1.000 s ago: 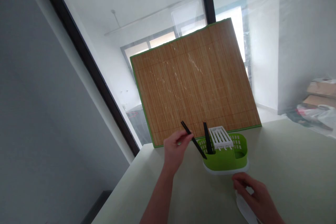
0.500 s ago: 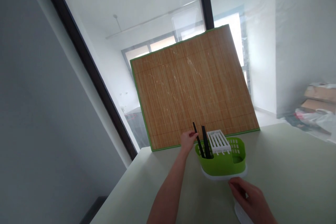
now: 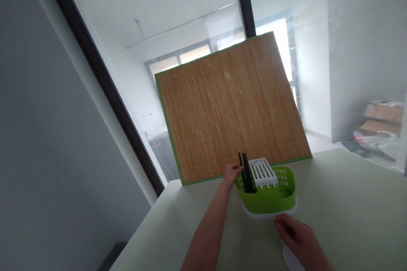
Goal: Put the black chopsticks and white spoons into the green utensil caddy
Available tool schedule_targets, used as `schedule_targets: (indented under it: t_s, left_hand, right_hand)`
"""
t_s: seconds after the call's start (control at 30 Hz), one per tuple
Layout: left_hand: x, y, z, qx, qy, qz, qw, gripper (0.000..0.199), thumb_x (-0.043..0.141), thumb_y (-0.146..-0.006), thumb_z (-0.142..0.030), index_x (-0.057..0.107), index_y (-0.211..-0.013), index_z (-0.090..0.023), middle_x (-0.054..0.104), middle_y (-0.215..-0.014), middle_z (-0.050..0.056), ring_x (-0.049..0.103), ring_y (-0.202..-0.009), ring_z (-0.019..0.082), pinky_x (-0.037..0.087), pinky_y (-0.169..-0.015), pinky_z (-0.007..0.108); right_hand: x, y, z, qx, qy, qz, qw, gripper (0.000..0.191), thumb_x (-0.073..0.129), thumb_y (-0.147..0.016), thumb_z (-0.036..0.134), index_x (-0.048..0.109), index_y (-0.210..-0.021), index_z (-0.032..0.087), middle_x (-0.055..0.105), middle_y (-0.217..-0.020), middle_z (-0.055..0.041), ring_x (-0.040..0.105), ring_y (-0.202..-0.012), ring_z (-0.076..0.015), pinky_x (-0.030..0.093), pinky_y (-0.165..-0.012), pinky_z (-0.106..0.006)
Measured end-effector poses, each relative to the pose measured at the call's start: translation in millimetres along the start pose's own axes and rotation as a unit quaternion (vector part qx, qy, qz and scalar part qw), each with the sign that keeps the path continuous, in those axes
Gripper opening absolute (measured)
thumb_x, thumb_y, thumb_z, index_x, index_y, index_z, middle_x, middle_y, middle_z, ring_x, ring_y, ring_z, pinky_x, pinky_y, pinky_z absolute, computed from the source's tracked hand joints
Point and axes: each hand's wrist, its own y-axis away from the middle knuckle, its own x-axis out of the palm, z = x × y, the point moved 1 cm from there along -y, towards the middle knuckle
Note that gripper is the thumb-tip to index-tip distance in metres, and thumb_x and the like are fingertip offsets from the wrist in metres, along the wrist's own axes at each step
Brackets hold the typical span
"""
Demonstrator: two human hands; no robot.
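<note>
My left hand [image 3: 231, 173] pinches a thin black chopstick [image 3: 241, 165], which stands in the left part of a green holder [image 3: 267, 202] with a white base. Right beside it, more black sticks [image 3: 247, 173], looking like chopsticks in a bundle, lean in the same compartment. A white slotted rack [image 3: 263, 171] with small hooks sits across the holder's middle. My right hand [image 3: 299, 235] is closed in front of the base, its fingertips pressed together; what they hold, if anything, is hidden. Partly under that hand shows a white rounded object [image 3: 291, 259].
Everything stands on a pale table [image 3: 343, 203]. Behind the holder, a bamboo mat [image 3: 229, 110] with green edging leans upright against a glass partition [image 3: 104, 51]. Cardboard boxes [image 3: 383, 120] and plastic bags lie beyond the table at the right.
My left hand has moved slightly right, bringing the thin chopstick more upright and closer to the other black sticks. The right hand stays about where it was.
</note>
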Motion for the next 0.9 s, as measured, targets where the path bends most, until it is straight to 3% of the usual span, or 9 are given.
schedule_targets:
  t_s: [0.17,0.27,0.37,0.5,0.6,0.73,0.9]
  left_hand:
    - [-14.5,24.9,-4.7,-0.007,0.007,-0.083,0.997,0.035,0.059,-0.076,-0.043,0.07,-0.091,-0.013,0.069,-0.088,0.013,0.064,-0.079,0.02,0.049,-0.074,0.034]
    - [-22.2,67.9,4.3,-0.011,0.031,-0.187,0.982,0.039,0.048,-0.083,-0.042,0.063,-0.106,-0.015,0.064,-0.106,0.014,0.061,-0.089,0.018,0.049,-0.08,0.034]
    - [-17.5,124.7,22.3,-0.021,0.09,-0.255,0.963,0.041,0.048,-0.082,-0.044,0.059,-0.11,-0.017,0.06,-0.114,0.013,0.059,-0.086,0.016,0.051,-0.073,0.03]
    - [1.3,189.8,39.2,-0.076,0.123,-0.214,0.966,0.04,0.051,-0.08,-0.045,0.06,-0.107,-0.017,0.061,-0.11,0.012,0.059,-0.085,0.018,0.051,-0.067,0.029]
    - [13.4,217.4,36.7,-0.106,0.134,-0.153,0.973,0.035,0.05,-0.081,-0.042,0.062,-0.103,-0.017,0.063,-0.104,0.011,0.059,-0.084,0.018,0.049,-0.066,0.027]
    - [22.5,231.1,26.3,-0.102,0.126,-0.079,0.984,0.03,0.047,-0.082,-0.038,0.063,-0.099,-0.019,0.065,-0.095,0.009,0.06,-0.08,0.017,0.047,-0.064,0.026]
    - [25.4,233.7,24.6,-0.087,0.105,-0.067,0.988,0.028,0.044,-0.084,-0.035,0.063,-0.097,-0.019,0.065,-0.095,0.008,0.06,-0.081,0.017,0.045,-0.065,0.026]
  right_hand:
    - [-2.0,-6.3,-15.0,0.041,-0.013,0.062,0.997,0.025,0.042,-0.085,0.037,0.06,-0.079,0.021,0.061,-0.063,0.0013,0.056,-0.058,-0.0146,0.041,-0.055,-0.024]
    - [-6.8,-7.4,-23.8,0.053,0.003,0.095,0.994,0.023,0.046,-0.081,0.035,0.065,-0.079,0.022,0.064,-0.068,0.0002,0.057,-0.061,-0.0161,0.042,-0.057,-0.026]
    - [-13.1,-7.2,-29.6,0.04,-0.003,0.104,0.994,0.021,0.051,-0.078,0.035,0.068,-0.082,0.022,0.066,-0.078,-0.0022,0.059,-0.071,-0.0183,0.044,-0.065,-0.028]
    - [-22.2,-8.1,-29.3,0.009,0.004,0.095,0.995,0.024,0.053,-0.079,0.038,0.068,-0.089,0.023,0.064,-0.09,-0.0047,0.056,-0.088,-0.0213,0.043,-0.079,-0.033]
    - [-26.6,-7.3,-22.8,-0.006,0.049,0.113,0.992,0.022,0.056,-0.077,0.04,0.069,-0.088,0.026,0.062,-0.094,-0.005,0.054,-0.093,-0.0229,0.041,-0.084,-0.036]
    - [-26.8,-2.8,-14.6,-0.026,0.135,0.129,0.982,0.022,0.069,-0.064,0.043,0.07,-0.083,0.033,0.056,-0.115,-0.0047,0.044,-0.11,-0.0297,0.033,-0.093,-0.045]
    - [-19.6,2.0,-19.2,-0.036,0.166,0.149,0.974,0.019,0.074,-0.056,0.04,0.072,-0.074,0.035,0.044,-0.134,-0.0018,0.029,-0.126,-0.0333,0.016,-0.102,-0.051]
